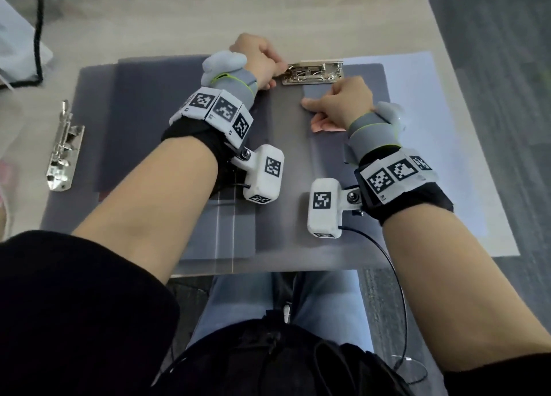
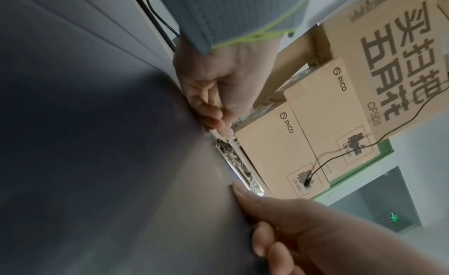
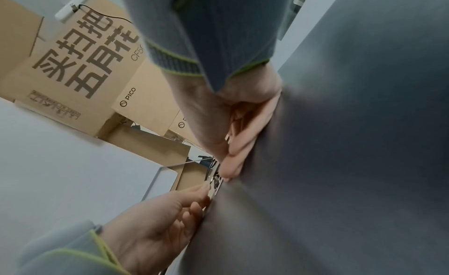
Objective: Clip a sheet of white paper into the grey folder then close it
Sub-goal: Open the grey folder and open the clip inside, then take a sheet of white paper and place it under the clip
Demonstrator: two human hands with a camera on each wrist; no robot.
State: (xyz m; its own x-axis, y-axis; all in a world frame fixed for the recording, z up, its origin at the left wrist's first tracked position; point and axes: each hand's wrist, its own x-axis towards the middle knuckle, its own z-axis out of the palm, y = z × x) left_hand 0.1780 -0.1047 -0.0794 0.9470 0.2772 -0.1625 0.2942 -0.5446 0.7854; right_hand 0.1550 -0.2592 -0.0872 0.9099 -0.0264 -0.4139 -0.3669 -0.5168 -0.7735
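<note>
The grey folder (image 1: 167, 103) lies open on the table, and its metal clip (image 1: 313, 73) sits at the top middle. My left hand (image 1: 262, 65) pinches the clip's left end with curled fingers; the right wrist view shows these fingertips (image 3: 201, 190) on the clip (image 3: 215, 181). My right hand (image 1: 340, 103) rests just below the clip with fingers curled, and its thumb presses on the grey surface (image 2: 121, 144). It holds nothing. A white sheet of paper (image 1: 432, 121) lies flat at the right, partly under the folder.
A second, loose metal clip (image 1: 64, 151) lies on the table at the folder's left edge. A black cable (image 1: 38, 38) runs at the back left. Cardboard boxes (image 2: 328, 116) stand behind the table. The table's front edge is close to my lap.
</note>
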